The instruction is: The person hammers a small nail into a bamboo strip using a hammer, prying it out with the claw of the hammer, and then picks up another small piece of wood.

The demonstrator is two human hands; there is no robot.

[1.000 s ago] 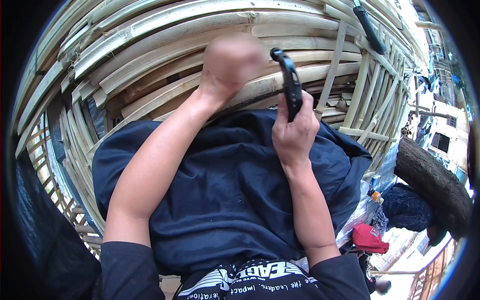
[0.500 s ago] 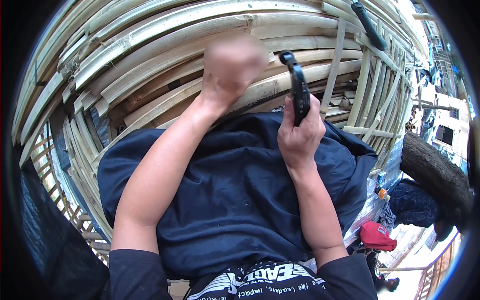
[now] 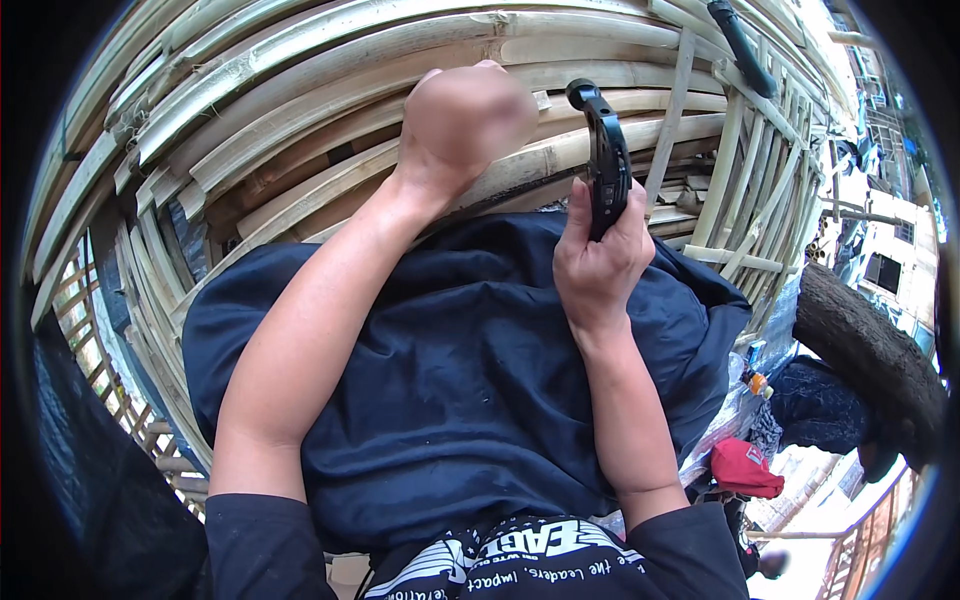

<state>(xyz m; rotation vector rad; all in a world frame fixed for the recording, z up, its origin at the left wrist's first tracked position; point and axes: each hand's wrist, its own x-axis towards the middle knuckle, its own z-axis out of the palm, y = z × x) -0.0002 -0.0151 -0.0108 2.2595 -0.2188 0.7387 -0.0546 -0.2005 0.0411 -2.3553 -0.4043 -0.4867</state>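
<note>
My right hand (image 3: 598, 258) grips a black curved handle-shaped object (image 3: 604, 158) and holds it upright above a dark blue cloth (image 3: 470, 370). My left hand (image 3: 463, 118) is raised and blurred, with its fingers curled into a fist just left of the black object; I cannot see anything in it. Both forearms reach up from the lower edge over the cloth, which lies draped on a rack of bamboo poles (image 3: 300, 110).
The bamboo poles curve across the whole upper picture. A black tube (image 3: 740, 45) lies on them at the top right. A dark tree trunk (image 3: 865, 345), a red cap (image 3: 745, 467) and dark bundles sit at the lower right.
Both hands have shifted slightly right and up with the black object; the left hand stays raised and blurred beside it.
</note>
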